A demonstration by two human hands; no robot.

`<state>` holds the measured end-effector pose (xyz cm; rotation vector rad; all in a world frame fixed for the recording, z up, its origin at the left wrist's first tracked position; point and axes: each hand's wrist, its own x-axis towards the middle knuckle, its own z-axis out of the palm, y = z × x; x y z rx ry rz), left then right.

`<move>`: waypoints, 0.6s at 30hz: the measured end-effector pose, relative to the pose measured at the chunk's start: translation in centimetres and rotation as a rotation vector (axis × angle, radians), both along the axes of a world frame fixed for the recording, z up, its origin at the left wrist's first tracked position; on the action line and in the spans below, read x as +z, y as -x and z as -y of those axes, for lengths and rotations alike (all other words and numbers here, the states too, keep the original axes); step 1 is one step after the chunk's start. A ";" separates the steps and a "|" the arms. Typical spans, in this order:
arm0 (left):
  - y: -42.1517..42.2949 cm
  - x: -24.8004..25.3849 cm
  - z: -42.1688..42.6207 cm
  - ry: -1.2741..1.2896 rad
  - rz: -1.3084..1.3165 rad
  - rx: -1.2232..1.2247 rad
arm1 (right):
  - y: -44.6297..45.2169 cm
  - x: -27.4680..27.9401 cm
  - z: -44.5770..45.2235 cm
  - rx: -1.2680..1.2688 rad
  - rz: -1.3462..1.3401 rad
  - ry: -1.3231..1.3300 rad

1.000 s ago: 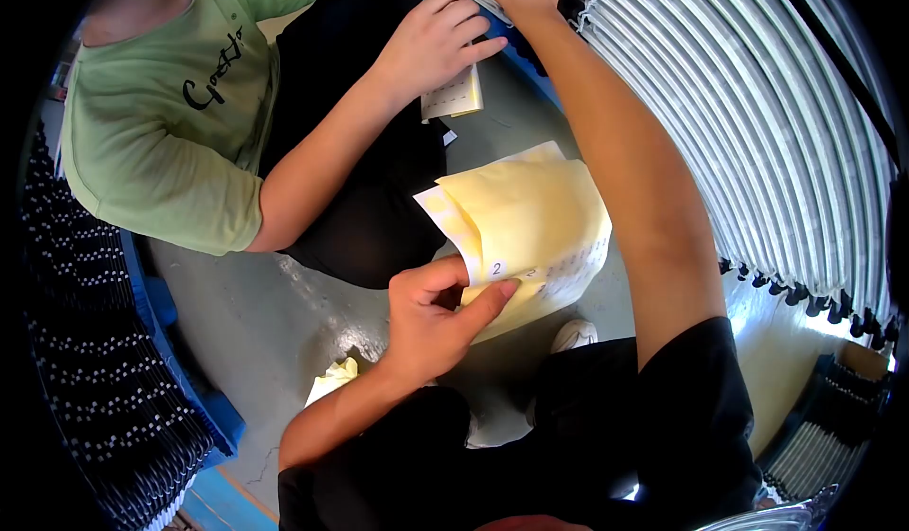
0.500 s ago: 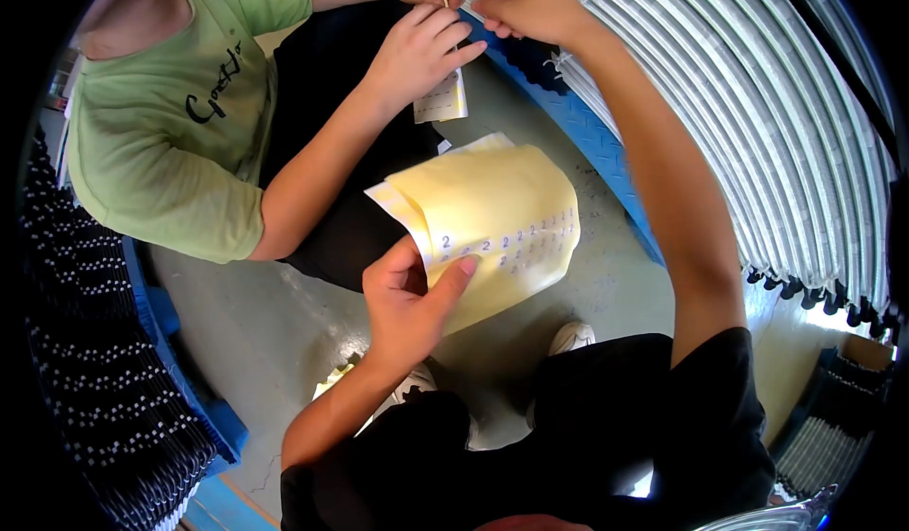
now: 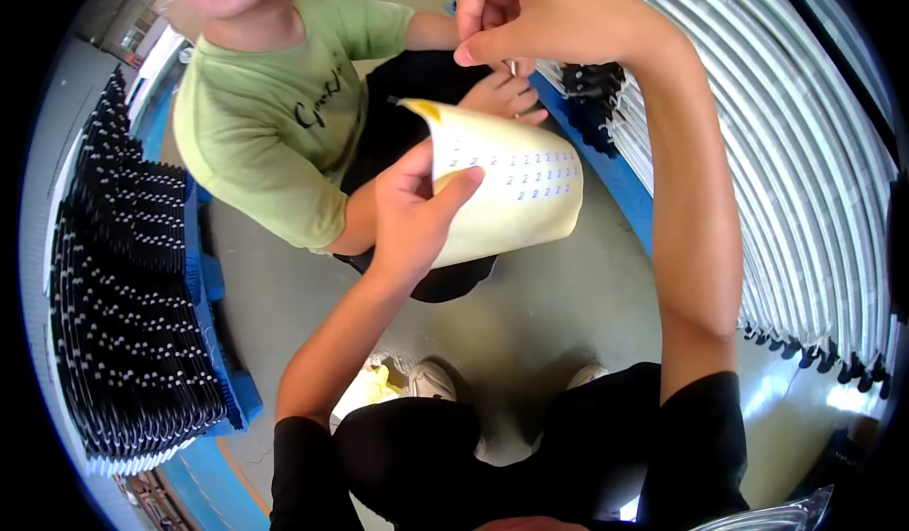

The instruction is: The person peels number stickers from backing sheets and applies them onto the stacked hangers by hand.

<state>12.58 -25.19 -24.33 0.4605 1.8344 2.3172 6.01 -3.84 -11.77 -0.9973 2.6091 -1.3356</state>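
My left hand [image 3: 417, 209] grips a pale yellow sheet [image 3: 511, 223] between thumb and fingers. Rows of printed number 2s run across the sheet, and it bends into a curve. Higher up, my right hand [image 3: 559, 20] is closed, thumb against curled fingers; whatever it may pinch is too small to make out. Just below it is the hand [image 3: 507, 96] of a co-worker in a green shirt [image 3: 260, 148], partly covered by my hand and the sheet.
Silver metal tubes [image 3: 767, 181] with black ends are stacked on the right beside a blue edge [image 3: 630, 204]. Black tubes with white marks [image 3: 133, 313] fill a blue rack [image 3: 232, 380] on the left. Yellow paper [image 3: 374, 387] lies on the floor near my shoe [image 3: 432, 380].
My view has tilted up, showing more of the co-worker. My right hand now appears larger and lower. The sheet has turned, its printed side facing me more, and now covers the co-worker's paper.
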 end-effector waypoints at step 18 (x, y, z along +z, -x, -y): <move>3.1 1.6 -5.6 -0.024 -0.213 0.138 | -3.4 -5.0 -0.6 -0.267 -0.397 0.105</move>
